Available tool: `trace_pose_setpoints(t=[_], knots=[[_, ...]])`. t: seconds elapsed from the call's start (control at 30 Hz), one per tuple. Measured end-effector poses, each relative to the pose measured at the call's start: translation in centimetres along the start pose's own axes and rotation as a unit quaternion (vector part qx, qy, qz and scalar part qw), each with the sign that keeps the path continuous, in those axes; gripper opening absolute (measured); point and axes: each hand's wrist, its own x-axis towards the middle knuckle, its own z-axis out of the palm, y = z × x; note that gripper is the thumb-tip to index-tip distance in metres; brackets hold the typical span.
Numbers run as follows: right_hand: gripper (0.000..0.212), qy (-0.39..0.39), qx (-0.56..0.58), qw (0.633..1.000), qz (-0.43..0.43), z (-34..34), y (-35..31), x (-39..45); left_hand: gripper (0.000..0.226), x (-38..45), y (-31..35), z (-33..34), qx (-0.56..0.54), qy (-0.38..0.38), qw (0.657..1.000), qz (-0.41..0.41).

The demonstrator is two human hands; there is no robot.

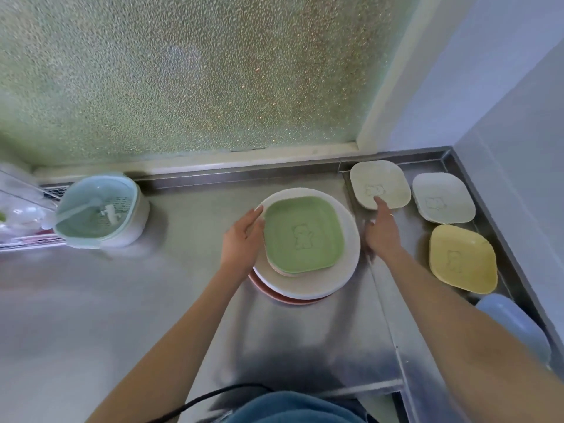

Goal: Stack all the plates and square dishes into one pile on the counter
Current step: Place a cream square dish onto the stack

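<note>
Steel surface (183, 300) under me is shiny and probably slick, so the pile (305, 245) could slide if I nudge it. My left hand (242, 239) rests against the pile's near-left rim, fingers straight and relaxed, gripping nothing. On top sits the green square dish (303, 236), over a white round plate (308, 283) and a pink plate (283, 297) at the bottom; the pile looks a little off-centre and may tip as it grows. My right hand (381, 228) reaches out flat, its fingertip touching the cream square dish (380, 184), not yet holding it; a poor grip could drop it. Yellow dish (462, 257) and pale grey dish (444, 198) wait well apart to the right. I read no writing, only an embossed animal figure on each dish.
</note>
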Motion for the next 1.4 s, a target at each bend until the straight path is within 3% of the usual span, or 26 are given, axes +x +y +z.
trace_pose_setpoints(t=[0.13,0.37,0.57,0.73,0.93,1.03,1.2,1.33,1.4], knots=[[0.044,-0.037,-0.1,0.993,-0.055,0.5,0.7,2.6,0.029,-0.5,0.2,1.2,-0.012,0.045,0.999,-0.017],[0.022,0.056,-0.14,0.984,-0.094,0.2,1.7,3.9,0.028,-1.0,0.0,2.5,-0.021,0.106,0.994,-0.023],[0.02,0.104,0.007,0.976,-0.191,-0.8,0.9,1.8,0.029,-1.2,0.2,2.9,-0.01,0.114,0.993,-0.024],[0.027,0.094,0.069,0.935,-0.336,-1.1,-1.0,-3.0,0.033,-1.5,0.9,2.8,-0.022,0.115,0.993,-0.03],[0.034,0.042,-0.082,0.879,-0.467,-1.6,-1.8,-7.0,0.034,-2.2,3.0,2.6,-0.082,0.121,0.989,-0.008],[0.031,0.001,-0.1,0.881,-0.462,-1.2,-0.9,-7.9,0.028,-2.5,3.1,3.1,-0.098,0.12,0.988,-0.01],[0.028,-0.012,-0.076,0.889,-0.451,-1.3,-0.3,-8.6,0.045,-3.6,1.6,3.8,0.031,0.106,0.994,0.006],[0.052,-0.049,0.068,0.944,-0.319,-1.6,-1.5,-8.8,0.048,-3.8,1.2,3.3,0.084,0.087,0.992,0.029],[0.052,-0.084,0.092,0.954,-0.273,-1.4,-2.3,-8.9,0.047,-4.0,1.2,3.3,0.108,0.078,0.991,0.031]])
